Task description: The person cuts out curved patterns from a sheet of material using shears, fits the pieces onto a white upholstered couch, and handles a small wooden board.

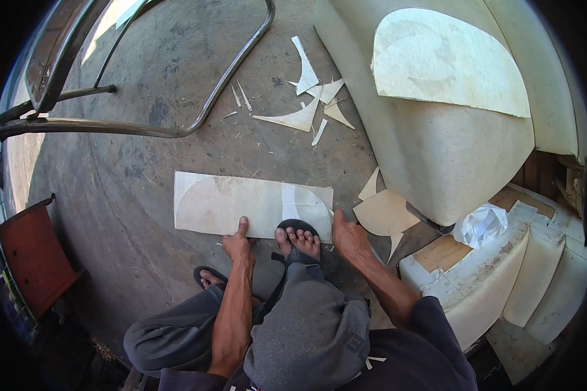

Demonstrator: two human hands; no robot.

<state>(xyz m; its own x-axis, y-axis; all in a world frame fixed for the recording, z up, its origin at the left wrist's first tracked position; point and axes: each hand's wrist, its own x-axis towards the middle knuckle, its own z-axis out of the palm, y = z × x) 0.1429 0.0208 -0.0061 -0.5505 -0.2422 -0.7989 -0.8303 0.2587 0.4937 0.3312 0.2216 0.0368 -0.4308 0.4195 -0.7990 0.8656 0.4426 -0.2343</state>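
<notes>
A pale rectangular sheet of thin board (241, 199) lies on the floor in front of me, with a curved outline marked on it. My right foot (298, 240), in a black sandal, presses on it near its right end. My left hand (238, 245) grips the near edge, thumb on top and fingers hidden underneath. At the right end, my right hand (351, 236) is closed with the index finger against the board's edge. Whatever it holds is too small or hidden to tell. A paler strip (289, 201) shows on the board's surface beside the foot.
Curved offcuts (300, 118) and slivers litter the floor ahead. A rounded board piece (381, 214) lies at right, beside a cream upholstered seat (430, 150) carrying a half-oval board (450, 65). A bent metal tube frame (156, 130) stands far left; crumpled white plastic (481, 225) sits right.
</notes>
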